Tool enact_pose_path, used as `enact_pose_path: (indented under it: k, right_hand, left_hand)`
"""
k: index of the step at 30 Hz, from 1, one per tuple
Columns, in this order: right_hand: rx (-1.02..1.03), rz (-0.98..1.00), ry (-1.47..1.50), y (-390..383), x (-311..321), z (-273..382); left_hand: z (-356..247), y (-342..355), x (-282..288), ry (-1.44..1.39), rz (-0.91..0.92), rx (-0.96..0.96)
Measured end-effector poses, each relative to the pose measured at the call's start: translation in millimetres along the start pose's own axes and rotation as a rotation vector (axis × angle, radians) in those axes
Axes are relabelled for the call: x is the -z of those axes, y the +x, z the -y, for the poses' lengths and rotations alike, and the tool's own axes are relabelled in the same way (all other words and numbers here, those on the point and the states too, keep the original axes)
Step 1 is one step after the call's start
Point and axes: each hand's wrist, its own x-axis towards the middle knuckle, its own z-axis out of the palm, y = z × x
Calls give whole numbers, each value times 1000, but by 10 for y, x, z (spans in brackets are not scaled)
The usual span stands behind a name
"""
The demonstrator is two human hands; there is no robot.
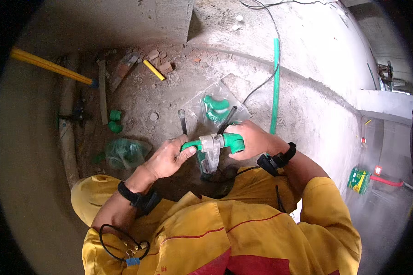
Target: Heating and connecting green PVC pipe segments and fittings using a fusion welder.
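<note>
Both my hands are at a pipe fusion heating tool (211, 147) with a grey, worn head, in front of my knees. My left hand (168, 158) is closed round a short green plastic pipe (192, 145), whose end meets the left side of the tool. On the opposite side my right hand (256, 139) grips a green elbow fitting (234, 143) pressed against the tool's socket. How deep either piece sits cannot be seen. Two dark rods (182, 122) rise near the tool. The tool's lower part goes down into shadow between my legs.
Beyond the tool lies a clear bag of green fittings (217, 108); another bag (126, 153) is at the left. A long green pipe (276, 87) leans along the white wall, beside a black cable (267, 78). Rubble (160, 62) and a yellow tube (153, 70) litter the dirt floor.
</note>
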Motion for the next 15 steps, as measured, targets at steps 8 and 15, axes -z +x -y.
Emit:
enact_pose_path:
  k: [8, 15]
  right_hand:
    - [93, -124, -65, -27, -107, -43]
    - [57, -178, -268, -48, -195, -57]
  left_hand:
    - [70, 8, -43, -15, -32, 26]
    - [124, 7, -78, -5, -64, 65]
